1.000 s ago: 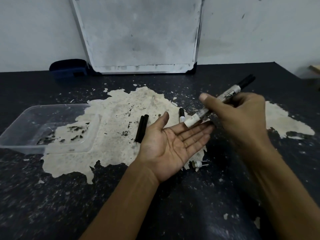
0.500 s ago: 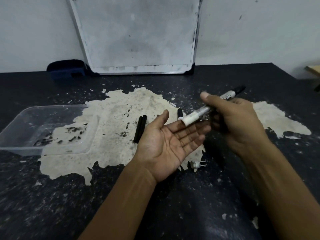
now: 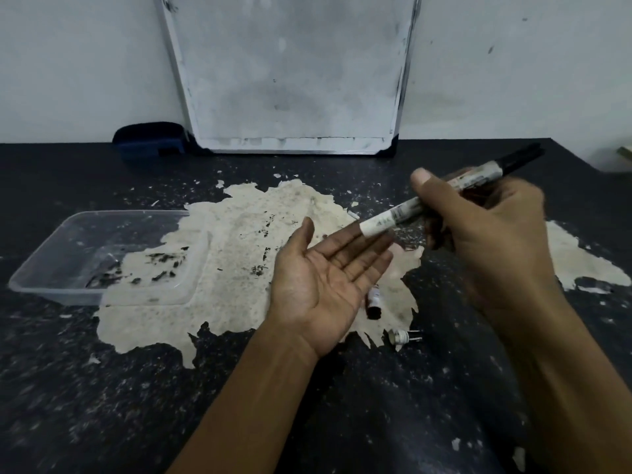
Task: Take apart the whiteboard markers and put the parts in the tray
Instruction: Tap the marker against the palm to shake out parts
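Note:
My right hand [image 3: 485, 234] grips a whiteboard marker [image 3: 403, 215] with a white barrel and a black rear end, tilted so its open white front end points down at my left palm. My left hand [image 3: 325, 285] lies flat, palm up, fingers apart, just under that end and holding nothing. A small black and white marker part [image 3: 373, 304] lies on the table beside my left palm. A white nib piece [image 3: 403, 336] lies a little nearer to me. The clear plastic tray [image 3: 44, 273] stands at the left with nothing in it.
A whiteboard [image 3: 290, 80] leans on the wall at the back, with a dark blue eraser [image 3: 150, 140] to its left. The dark table [image 3: 102, 405] has a large pale worn patch in the middle, and a smaller patch at the right.
My right hand has dipped the marker and raised it again over my left palm. My left hand now covers the two black caps on the table. A small marker part lies beside my palm.

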The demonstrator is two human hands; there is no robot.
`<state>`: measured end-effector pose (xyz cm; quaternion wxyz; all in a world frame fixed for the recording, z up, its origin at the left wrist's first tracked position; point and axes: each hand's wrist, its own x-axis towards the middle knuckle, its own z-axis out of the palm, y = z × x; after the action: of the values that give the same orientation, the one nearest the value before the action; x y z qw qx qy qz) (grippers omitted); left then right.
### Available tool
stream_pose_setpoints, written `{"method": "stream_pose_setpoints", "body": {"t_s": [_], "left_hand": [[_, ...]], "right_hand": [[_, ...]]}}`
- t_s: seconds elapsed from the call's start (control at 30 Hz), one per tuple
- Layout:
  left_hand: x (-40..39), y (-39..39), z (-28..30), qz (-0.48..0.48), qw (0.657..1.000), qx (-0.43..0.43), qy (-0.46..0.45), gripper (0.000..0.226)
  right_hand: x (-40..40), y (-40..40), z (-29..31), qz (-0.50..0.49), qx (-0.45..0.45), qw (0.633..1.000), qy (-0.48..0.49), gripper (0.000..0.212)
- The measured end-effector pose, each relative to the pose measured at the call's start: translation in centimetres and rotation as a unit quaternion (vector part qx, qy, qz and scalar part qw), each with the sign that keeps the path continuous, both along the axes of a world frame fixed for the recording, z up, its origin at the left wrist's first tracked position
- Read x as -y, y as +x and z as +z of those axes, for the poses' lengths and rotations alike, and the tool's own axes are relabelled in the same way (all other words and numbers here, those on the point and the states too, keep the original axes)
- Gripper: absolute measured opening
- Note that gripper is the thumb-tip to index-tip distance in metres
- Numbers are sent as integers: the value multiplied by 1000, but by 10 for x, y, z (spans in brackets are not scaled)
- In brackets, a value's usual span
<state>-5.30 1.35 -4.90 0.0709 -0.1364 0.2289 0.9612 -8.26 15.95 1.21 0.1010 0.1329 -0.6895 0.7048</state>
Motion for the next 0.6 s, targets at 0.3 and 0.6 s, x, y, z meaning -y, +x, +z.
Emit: {"method": "stream_pose_setpoints", "body": {"t_s": [0.3,0.6], "left_hand": [[21,0,4,58,991,-64,98,90],[22,2,5,21,984,-118,129,98]], "right_hand": [[45,4,14,29,-38,998,-30,24],[45,-5,-3,71,125,988,-63,25]]}}
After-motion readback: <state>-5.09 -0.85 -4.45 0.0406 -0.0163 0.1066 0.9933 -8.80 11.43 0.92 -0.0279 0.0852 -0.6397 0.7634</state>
